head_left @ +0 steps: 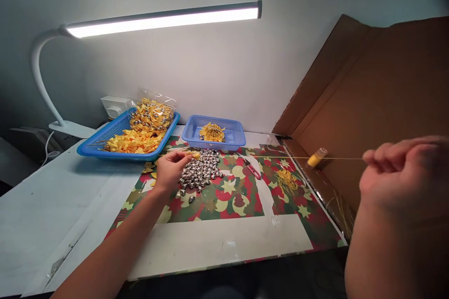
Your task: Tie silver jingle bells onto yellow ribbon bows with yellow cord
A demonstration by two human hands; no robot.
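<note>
Yellow piece (196, 155), partly behind left fingers (179, 155)

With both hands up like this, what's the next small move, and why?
Probably ease the right hand toward the left hand: the thread runs straight and looks taut, and the left fingertips pinch a small yellow piece.

Lamp (164, 22) lit, curved white neck (36, 65) at left, pale wall (217, 74) behind, white box (114, 107) low near it, brown cardboard panel (386, 79) standing at right.
</note>
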